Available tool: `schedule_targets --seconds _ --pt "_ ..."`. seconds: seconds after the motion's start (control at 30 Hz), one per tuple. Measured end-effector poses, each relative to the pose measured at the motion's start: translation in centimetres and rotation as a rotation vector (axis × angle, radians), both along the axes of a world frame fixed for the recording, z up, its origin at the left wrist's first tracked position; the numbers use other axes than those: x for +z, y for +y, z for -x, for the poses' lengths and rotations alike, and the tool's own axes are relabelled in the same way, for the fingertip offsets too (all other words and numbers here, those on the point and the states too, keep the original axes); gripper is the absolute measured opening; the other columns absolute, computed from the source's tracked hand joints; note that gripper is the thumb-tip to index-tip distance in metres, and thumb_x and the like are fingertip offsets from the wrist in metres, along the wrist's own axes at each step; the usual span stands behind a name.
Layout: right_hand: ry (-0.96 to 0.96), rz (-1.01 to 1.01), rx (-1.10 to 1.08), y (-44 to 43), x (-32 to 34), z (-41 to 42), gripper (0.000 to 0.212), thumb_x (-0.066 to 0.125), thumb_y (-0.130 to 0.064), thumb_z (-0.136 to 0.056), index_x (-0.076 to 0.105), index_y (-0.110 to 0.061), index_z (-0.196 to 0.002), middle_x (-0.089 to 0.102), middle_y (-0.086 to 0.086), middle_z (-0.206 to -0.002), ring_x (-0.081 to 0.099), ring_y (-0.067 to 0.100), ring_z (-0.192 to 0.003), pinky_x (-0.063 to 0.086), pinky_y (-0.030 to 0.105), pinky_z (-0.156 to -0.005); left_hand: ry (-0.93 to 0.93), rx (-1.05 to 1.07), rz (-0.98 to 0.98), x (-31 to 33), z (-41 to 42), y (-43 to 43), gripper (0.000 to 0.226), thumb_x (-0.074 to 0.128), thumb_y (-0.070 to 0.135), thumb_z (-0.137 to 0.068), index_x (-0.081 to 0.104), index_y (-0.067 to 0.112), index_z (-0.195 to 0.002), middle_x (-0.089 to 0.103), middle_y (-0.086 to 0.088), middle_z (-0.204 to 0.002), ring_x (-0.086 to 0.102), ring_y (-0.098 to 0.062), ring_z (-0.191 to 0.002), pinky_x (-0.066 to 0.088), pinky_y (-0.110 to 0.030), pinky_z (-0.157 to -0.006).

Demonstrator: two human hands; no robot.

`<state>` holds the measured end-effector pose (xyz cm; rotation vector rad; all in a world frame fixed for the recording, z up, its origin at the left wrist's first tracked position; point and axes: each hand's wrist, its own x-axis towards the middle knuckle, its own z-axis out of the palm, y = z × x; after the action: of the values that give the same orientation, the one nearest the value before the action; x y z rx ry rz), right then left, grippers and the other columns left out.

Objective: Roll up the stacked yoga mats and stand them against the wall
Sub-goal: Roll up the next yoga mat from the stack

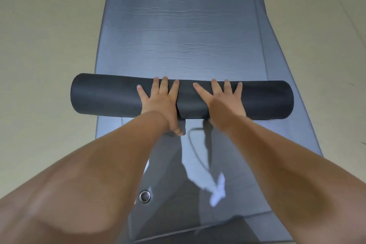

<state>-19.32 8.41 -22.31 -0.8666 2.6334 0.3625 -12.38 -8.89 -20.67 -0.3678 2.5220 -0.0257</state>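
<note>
Head view, the only one we've got, looking straight down a run of dark grey yoga mats lying stacked on the pale floor [39, 25]. Across the middle sits the rolled part of the top mat [107, 95], a fat black cylinder lying square across the stack, its two ends poking out just past the edges of the mats beneath. Left hand [158, 101] and right hand [223, 101] are both on top of it, near the middle and just apart. The grip is wide on each side: fingers [164, 85] spread and straight, palms pressing down, nothing clenched. That looks like pressure to hold the roll tight and even while it is pushed forward. The left thumb dips down behind the roll, likely bracing it. Beyond the hands, the unrolled stretch [182, 35] runs away flat, creased with fine wrinkles, so I'd call this mat well short of fully rolled. A lower mat's edge [281, 65] shows offset to the right. Nearer in, a metal eyelet [145, 196] sits in the glossy uncovered surface. No wall in sight.
</note>
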Motion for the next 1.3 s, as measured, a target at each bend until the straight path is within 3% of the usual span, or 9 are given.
schedule_targets --seconds 0.17,0.4,0.63,0.77,0.87,1.03,1.1,1.2,1.3 --pt "-0.076 0.005 0.002 -0.3 1.5 0.7 0.104 0.069 -0.025 -0.095 -0.008 -0.049 -0.16 0.03 0.014 -0.164 0.028 0.045 -0.148 0.015 0.072 -0.119 -0.003 -0.015 -0.038 0.9 0.1 -0.5 0.161 0.083 0.08 -0.044 -0.015 0.026 -0.16 -0.007 -0.005 -0.17 -0.013 -0.031 -0.156 0.0 -0.076 -0.115" --pt "-0.199 0.004 0.045 0.1 4.0 -3.2 0.093 0.069 -0.019 -0.09 0.012 -0.045 -0.16 0.059 0.005 -0.123 0.055 0.032 -0.11 0.034 0.064 -0.11 -0.013 -0.026 -0.146 2.3 -4.1 -0.6 0.148 0.081 0.081 -0.04 0.009 0.031 -0.16 0.022 0.001 -0.161 0.009 -0.028 -0.154 0.002 -0.075 -0.115" --pt "-0.644 -0.041 0.004 -1.1 7.1 -6.5 0.073 0.08 -0.024 -0.077 0.045 -0.042 -0.138 0.06 -0.006 -0.105 0.059 0.022 -0.097 0.053 0.041 -0.082 -0.166 -0.032 -0.217 4.4 -8.1 -1.6 0.111 0.07 0.087 -0.034 0.046 0.039 -0.132 0.056 0.014 -0.12 0.052 -0.019 -0.12 0.028 -0.056 -0.104" --pt "-0.698 -0.032 -0.015 -0.7 7.1 -7.1 0.084 0.087 -0.028 -0.071 0.044 -0.042 -0.142 0.061 -0.005 -0.113 0.06 0.024 -0.103 0.053 0.041 -0.087 0.103 -0.22 -0.142 4.3 -11.8 -1.3 0.128 0.061 0.09 -0.056 0.015 0.03 -0.159 0.026 -0.004 -0.163 0.022 -0.03 -0.151 0.009 -0.069 -0.115" --pt "-0.673 0.001 -0.021 -0.4 6.9 -6.7 0.089 0.09 -0.031 -0.065 0.044 -0.043 -0.14 0.064 -0.004 -0.117 0.06 0.024 -0.105 0.054 0.043 -0.094 0.378 -0.399 -0.057 3.0 -15.4 -0.7 0.125 0.062 0.082 -0.064 0.017 0.017 -0.161 0.021 -0.014 -0.167 0.019 -0.037 -0.153 0.011 -0.07 -0.117" --pt "-0.6 0.057 -0.058 0.8 5.9 -8.4 0.104 0.088 -0.034 -0.069 0.026 -0.045 -0.152 0.059 -0.002 -0.118 0.059 0.027 -0.108 0.051 0.049 -0.097 0.223 -0.262 -0.089 0.8 -18.6 1.2 0.142 0.056 0.087 -0.066 -0.028 0.017 -0.155 -0.026 -0.009 -0.167 -0.022 -0.034 -0.154 -0.005 -0.07 -0.118" --pt "-0.486 0.112 -0.028 1.6 5.3 -9.1 0.11 0.084 -0.039 -0.073 0.015 -0.046 -0.159 0.055 0.0 -0.134 0.053 0.029 -0.123 0.044 0.053 -0.107 0.185 -0.212 -0.07 0.4 -17.7 1.7 0.145 0.052 0.09 -0.066 -0.045 0.018 -0.145 -0.044 -0.008 -0.158 -0.035 -0.033 -0.148 -0.014 -0.069 -0.116" --pt "-0.311 0.254 0.05 2.7 4.8 -10.1 0.109 0.077 -0.041 -0.08 0.006 -0.042 -0.163 0.028 0.007 -0.167 0.021 0.033 -0.155 0.017 0.066 -0.122 0.204 -0.185 -0.049 0.6 -15.2 1.5 0.148 0.056 0.092 -0.062 -0.039 0.018 -0.148 -0.037 -0.009 -0.162 -0.03 -0.032 -0.151 -0.013 -0.068 -0.117" --pt "-0.037 0.325 0.091 3.3 4.1 -12.2 0.107 0.074 -0.051 -0.077 0.014 -0.035 -0.164 0.019 0.013 -0.17 0.01 0.039 -0.158 0.007 0.075 -0.119 0.178 -0.174 -0.078 1.2 -12.0 0.4 0.151 0.061 0.093 -0.055 -0.024 0.022 -0.158 -0.025 -0.006 -0.167 -0.021 -0.033 -0.154 -0.007 -0.067 -0.12"
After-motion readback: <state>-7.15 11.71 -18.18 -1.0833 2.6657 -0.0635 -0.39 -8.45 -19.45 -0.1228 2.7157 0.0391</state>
